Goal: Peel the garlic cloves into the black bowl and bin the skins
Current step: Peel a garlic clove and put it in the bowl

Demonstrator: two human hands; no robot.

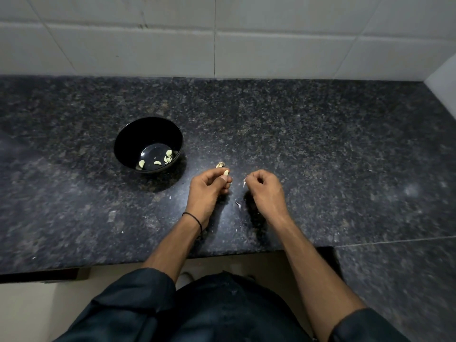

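A black bowl (128,134) stands on the dark granite counter (320,144), left of my hands, with several peeled pale cloves (168,155) on its bottom. My left hand (208,187) pinches a pale garlic clove (226,172) between thumb and fingers. My right hand (265,187), a short way to the right, pinches a thin white piece of skin (244,183) at its fingertips. Another small garlic piece (220,165) lies on the counter just beyond my left hand. A scrap of skin (237,204) lies between my wrists.
Pale wall tiles (222,45) rise behind the counter, and a wall corner (441,77) closes it at the right. The counter's front edge runs just below my forearms, with a lower granite step (394,280) at the right. Tiny skin flecks dot the surface.
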